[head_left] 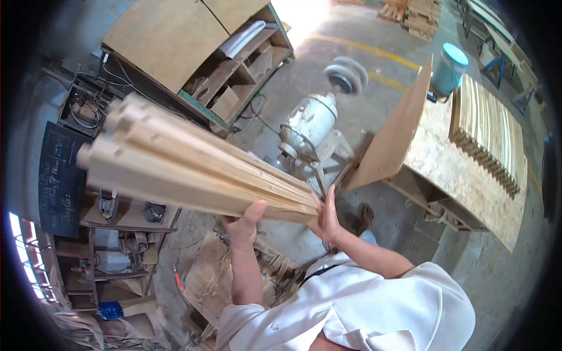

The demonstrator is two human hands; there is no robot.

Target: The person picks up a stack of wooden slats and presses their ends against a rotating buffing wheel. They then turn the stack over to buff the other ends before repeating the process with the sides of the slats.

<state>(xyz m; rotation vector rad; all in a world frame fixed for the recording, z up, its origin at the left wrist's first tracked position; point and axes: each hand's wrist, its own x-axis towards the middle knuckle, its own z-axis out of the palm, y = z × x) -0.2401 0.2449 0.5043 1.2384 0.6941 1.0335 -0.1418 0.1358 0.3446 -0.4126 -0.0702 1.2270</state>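
A bundle of long wooden strips (216, 169) slants across the view, its far end at the upper left and blurred. My left hand (243, 225) grips the bundle from below near its middle, the thumb along its lower side. At the bundle's near end, my right hand (328, 219) presses against the strip ends with its palm, fingers stretched upward. Beyond the bundle stands a pale motor-like machine (310, 126) with a round wheel (346, 76) on its shaft, blurred.
On the right, a worktable (433, 158) holds stacked wooden strips (489, 128), an upright board (392, 134) and a teal bucket (449, 69). A wooden cabinet (170, 41) is at the upper left, shelves (120, 275) at lower left. Below my left hand lies a wooden platform (211, 275).
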